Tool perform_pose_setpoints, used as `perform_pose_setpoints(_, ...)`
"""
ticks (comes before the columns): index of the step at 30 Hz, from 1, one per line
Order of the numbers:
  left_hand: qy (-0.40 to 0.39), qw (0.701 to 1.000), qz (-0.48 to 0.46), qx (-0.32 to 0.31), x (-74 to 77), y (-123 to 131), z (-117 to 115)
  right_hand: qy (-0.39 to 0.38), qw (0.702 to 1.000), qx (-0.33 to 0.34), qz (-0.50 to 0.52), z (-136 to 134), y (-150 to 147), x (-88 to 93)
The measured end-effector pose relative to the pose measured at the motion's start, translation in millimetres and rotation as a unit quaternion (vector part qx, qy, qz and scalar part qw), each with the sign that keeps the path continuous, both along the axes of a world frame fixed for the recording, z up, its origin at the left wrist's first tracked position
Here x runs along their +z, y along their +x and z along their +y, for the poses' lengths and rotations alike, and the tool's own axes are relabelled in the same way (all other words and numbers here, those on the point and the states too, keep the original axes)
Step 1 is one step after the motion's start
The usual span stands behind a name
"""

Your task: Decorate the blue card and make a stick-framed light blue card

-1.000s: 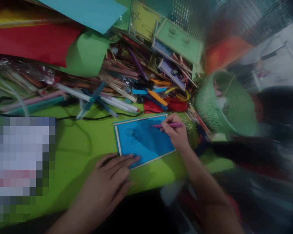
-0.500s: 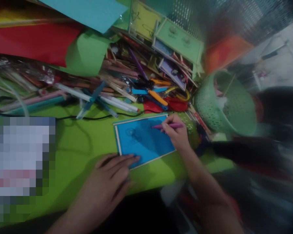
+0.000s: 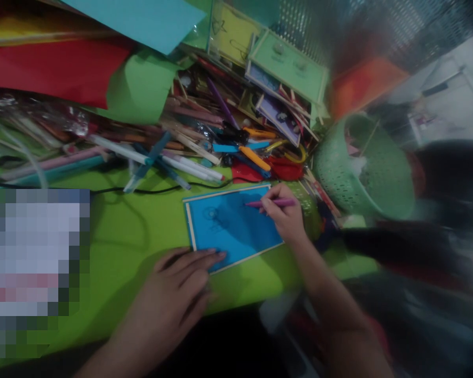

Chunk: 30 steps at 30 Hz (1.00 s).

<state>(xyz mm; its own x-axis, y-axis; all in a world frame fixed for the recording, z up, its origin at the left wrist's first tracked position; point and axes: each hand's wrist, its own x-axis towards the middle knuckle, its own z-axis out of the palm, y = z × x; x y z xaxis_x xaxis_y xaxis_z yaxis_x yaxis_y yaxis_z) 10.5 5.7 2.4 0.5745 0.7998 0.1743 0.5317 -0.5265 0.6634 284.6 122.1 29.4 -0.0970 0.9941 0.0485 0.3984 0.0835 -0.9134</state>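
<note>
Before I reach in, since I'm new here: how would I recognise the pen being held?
On the bright green tabletop, find the blue card edged with pale strips. Over its right half, the right hand holds a purple pen, tip pointing left. Unlike the white markers lying beyond the card, it is purple and in a hand.

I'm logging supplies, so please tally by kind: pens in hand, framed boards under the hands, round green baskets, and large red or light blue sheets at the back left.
Pens in hand: 1, the purple pen in the right hand
Framed boards: 1, the blue board under the left hand's fingertips
Baskets: 1, the green basket
Large sheets: 2, the red sheet and light blue sheet
Total: 5
</note>
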Motion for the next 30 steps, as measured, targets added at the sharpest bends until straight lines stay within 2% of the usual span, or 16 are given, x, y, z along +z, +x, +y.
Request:
perform_pose_setpoints(18, -0.011, 1.0, -0.007, 0.003, -1.2, 0.5, -0.3, -0.001, 1.0, -0.005, 0.001, -0.4, 0.4, -1.8)
perform_pose_setpoints(30, 0.001, 1.0, 0.012, 0.019, 2.6, 1.4, -0.2, 0.014, 0.991, -0.046, 0.121, 1.7, 5.6, 2.1)
